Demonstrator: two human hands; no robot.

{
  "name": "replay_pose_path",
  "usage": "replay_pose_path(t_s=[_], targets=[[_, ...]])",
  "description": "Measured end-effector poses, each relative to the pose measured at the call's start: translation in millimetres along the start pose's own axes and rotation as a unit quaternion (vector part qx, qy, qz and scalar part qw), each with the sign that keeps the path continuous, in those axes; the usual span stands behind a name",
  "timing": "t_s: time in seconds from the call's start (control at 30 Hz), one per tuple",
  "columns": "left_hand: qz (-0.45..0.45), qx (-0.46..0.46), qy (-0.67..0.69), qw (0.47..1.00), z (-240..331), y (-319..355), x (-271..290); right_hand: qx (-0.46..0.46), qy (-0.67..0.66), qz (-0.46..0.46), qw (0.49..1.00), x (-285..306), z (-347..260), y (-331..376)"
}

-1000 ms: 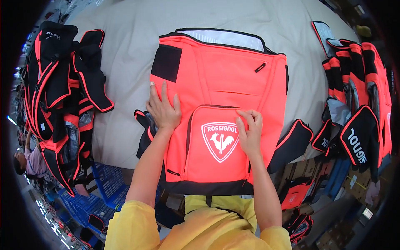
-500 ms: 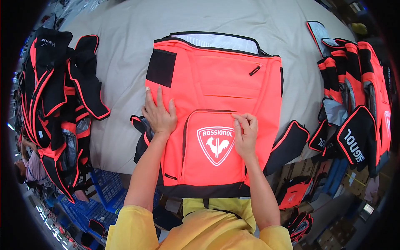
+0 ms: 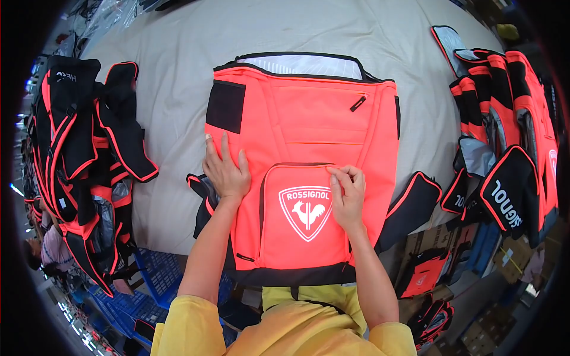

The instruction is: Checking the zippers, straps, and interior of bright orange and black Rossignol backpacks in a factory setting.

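So, orange backpack [image 3: 314, 136] flat on table [image 3: 166, 77]; left hand [image 3: 225, 172] spread flat on it, right hand [image 3: 347, 193] fingers pinched at front pocket [image 3: 297, 237] top edge.

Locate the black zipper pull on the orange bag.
In the head view, the black zipper pull lies on the upper right of the orange bag, above the right hand, just below the bag's open top.

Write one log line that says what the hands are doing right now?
left hand: flat on orange bag | right hand: fingertips pinching at front pocket top edge | bag: lying on grey table
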State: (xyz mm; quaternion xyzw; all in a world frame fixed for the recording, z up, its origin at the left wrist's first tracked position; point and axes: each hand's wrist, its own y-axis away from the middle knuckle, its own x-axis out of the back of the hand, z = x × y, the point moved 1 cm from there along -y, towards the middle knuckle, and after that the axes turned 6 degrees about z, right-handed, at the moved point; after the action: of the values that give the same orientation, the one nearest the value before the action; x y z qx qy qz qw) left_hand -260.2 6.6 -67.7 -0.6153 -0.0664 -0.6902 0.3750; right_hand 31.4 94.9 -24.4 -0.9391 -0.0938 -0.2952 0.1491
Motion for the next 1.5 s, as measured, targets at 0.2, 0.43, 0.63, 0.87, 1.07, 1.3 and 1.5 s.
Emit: replay_pose_path(t_s=[0.2, 0.43, 0.63, 0.87, 1.07, 1.3, 1.5], targets=[[0.017, -0.012, 0.006, 1.0, 0, 0, 0, 0.003, 0.006, -0.003, 1.0, 5, -7, -3], [0.005, -0.006, 0.003, 1.0, -1, 0, 1, 0.177, 0.177, -0.028, 0.968, 16, -49, 29], [0.007, -0.012, 0.008, 1.0, -1, 0, 1, 0.137, 0.227, -0.06, 0.962, 10, -55, 43], [0.007, -0.012, 0.005, 1.0, -2, 1, 0, 0.143, 0.23, -0.081, 0.959, 12, -53, 39], [0.007, -0.009, 0.006, 1.0, -2, 0, 0, 0.143, 0.221, -0.076, 0.962, 11, -54, 40], [0.008, -0.009, 0.005, 1.0, -2, 0, 0, 0.146, 0.232, -0.064, 0.959, 9, -53, 41], [0.01, -0.008, 0.002, 1.0, -2, 0, 0, 0.151, 0.233, -0.06, 0.959, 8, -52, 41]])
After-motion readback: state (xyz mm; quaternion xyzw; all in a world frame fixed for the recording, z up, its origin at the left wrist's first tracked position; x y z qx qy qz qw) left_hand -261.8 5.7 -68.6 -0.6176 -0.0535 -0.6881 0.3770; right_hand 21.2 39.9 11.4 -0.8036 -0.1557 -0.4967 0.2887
